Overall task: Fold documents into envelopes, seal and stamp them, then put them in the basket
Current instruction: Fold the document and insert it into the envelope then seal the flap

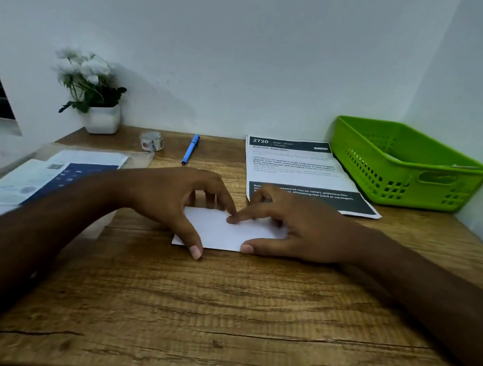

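Near the middle of the desk (217,316), the folded paper (222,230) lies flat; left hand (168,195) and right hand (299,223) press it, each grip spread, clamping nothing. Uneven pressure could skew the crease, jamming it later. Basket (387,176) sits at two o'clock.

The wooden table (217,316) is showing warm brown with darker grain streaks. The folded paper (228,233) is showing plain white. The basket (387,176) is glowing bright green, rows of small square holes patterning its walls. The pen (190,149) is showing blue with a black tip. The printed sheet (293,171) is carrying black text on white, plus black bands with white lettering. The flowers (81,67) are showing white over dark green leaves, in a white pot (103,120). The sticker roll (151,140) is showing white with reddish dots.
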